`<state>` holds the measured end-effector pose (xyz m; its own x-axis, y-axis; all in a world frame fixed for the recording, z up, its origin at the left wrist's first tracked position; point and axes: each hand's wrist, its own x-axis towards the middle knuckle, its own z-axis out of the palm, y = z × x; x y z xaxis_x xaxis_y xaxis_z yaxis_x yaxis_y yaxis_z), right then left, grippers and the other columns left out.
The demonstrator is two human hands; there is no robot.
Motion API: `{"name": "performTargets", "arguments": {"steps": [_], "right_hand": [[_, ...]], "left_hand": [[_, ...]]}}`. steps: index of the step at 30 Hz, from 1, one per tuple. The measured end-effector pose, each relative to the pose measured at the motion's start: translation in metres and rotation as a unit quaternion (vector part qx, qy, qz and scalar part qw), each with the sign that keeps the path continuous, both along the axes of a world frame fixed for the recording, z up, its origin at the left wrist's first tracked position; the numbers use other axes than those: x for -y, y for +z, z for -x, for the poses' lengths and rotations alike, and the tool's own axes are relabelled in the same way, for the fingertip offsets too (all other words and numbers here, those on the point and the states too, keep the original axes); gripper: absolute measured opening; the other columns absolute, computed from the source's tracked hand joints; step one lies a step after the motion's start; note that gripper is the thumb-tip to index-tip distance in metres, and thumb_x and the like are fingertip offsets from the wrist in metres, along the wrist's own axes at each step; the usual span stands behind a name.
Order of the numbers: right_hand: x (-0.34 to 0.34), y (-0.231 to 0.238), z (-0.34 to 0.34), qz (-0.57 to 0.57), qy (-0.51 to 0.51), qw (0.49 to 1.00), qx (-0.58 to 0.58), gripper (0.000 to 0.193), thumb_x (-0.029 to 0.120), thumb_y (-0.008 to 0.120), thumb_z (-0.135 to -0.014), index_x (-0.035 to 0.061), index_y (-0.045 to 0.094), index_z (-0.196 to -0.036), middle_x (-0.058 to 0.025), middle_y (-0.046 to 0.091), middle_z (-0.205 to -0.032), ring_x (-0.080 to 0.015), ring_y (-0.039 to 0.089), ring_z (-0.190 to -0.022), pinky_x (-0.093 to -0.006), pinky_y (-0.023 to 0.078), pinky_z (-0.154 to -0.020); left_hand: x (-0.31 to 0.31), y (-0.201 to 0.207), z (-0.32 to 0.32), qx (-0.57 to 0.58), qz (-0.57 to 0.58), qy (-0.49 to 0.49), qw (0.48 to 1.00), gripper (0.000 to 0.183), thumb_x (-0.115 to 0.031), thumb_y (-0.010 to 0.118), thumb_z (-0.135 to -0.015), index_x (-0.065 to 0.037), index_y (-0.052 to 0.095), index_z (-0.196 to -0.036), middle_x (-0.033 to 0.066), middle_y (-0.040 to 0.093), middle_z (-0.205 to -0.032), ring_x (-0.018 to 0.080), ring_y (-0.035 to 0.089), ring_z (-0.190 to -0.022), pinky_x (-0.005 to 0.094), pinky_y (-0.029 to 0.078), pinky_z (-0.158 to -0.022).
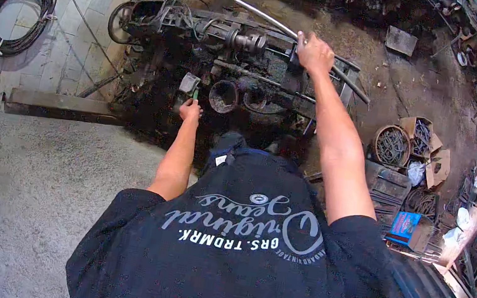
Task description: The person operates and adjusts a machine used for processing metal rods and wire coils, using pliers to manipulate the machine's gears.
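Observation:
My right hand (315, 55) reaches forward and is closed around a long, pale metal rod (268, 16), which slants over a dark, greasy lathe-like machine (208, 30). The rod's far-left end sticks out past the hand, and its other end seems to run down to the right. Nearer me, my left hand (190, 110) is closed on a small green handle (196, 93). Right beside that handle is a grey block-shaped piece (189, 83); whether the two are joined I cannot tell. Two round, bucket-like containers (223, 95) sit just right of the left hand.
A black cable coil (20, 13) lies on the tiled floor at the left. A long metal beam (61, 107) juts out from the machine's near-left side. To the right are a round basket of metal pieces (391, 144), open cardboard boxes (423, 135) and a blue box (404, 227).

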<state>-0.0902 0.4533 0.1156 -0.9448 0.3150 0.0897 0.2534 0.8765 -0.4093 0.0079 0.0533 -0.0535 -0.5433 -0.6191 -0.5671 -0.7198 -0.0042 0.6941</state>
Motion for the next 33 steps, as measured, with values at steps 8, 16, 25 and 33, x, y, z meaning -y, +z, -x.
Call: {"name": "performTargets", "arguments": {"steps": [8,16,25,33], "right_hand": [[-0.006,-0.001,0.008,0.035,-0.067,0.996,0.038,0.053,0.049,0.049,-0.084,0.0029,0.063,-0.105,-0.0201,0.068,-0.097,-0.0355,0.064,-0.096,-0.0456,0.049,-0.086],[-0.008,-0.001,0.014,0.05,-0.096,0.99,0.095,0.055,0.048,0.049,-0.083,0.0034,0.061,-0.113,-0.0207,0.065,-0.109,-0.0357,0.06,-0.107,-0.0453,0.046,-0.093],[-0.008,-0.001,0.015,0.06,-0.102,0.987,0.106,0.058,0.049,0.048,-0.084,0.0037,0.058,-0.119,-0.0209,0.06,-0.119,-0.0362,0.054,-0.116,-0.046,0.041,-0.098],[-0.008,-0.005,0.014,0.053,-0.096,0.989,0.095,0.059,0.047,0.048,-0.084,0.0027,0.054,-0.123,-0.0204,0.056,-0.124,-0.0357,0.05,-0.119,-0.0482,0.037,-0.101]], "left_hand": [[-0.003,0.01,0.003,0.034,-0.001,0.002,0.999,0.035,-0.02,0.06,-0.093,-0.006,0.056,-0.125,0.0067,0.065,-0.084,0.0158,0.061,-0.06,0.0315,0.047,-0.048],[0.002,0.01,-0.003,0.016,-0.041,-0.006,0.999,0.032,-0.019,0.061,-0.092,-0.007,0.058,-0.122,0.0054,0.063,-0.077,0.0155,0.062,-0.056,0.0281,0.045,-0.044],[0.001,0.006,0.002,0.023,-0.039,-0.016,0.999,0.036,-0.019,0.061,-0.092,-0.008,0.054,-0.126,0.0061,0.064,-0.078,0.0161,0.063,-0.057,0.0274,0.044,-0.042],[0.005,0.0,0.002,0.036,-0.038,-0.01,0.999,0.039,-0.019,0.06,-0.093,-0.009,0.052,-0.13,0.0075,0.065,-0.083,0.0166,0.064,-0.061,0.0279,0.047,-0.045]]}}
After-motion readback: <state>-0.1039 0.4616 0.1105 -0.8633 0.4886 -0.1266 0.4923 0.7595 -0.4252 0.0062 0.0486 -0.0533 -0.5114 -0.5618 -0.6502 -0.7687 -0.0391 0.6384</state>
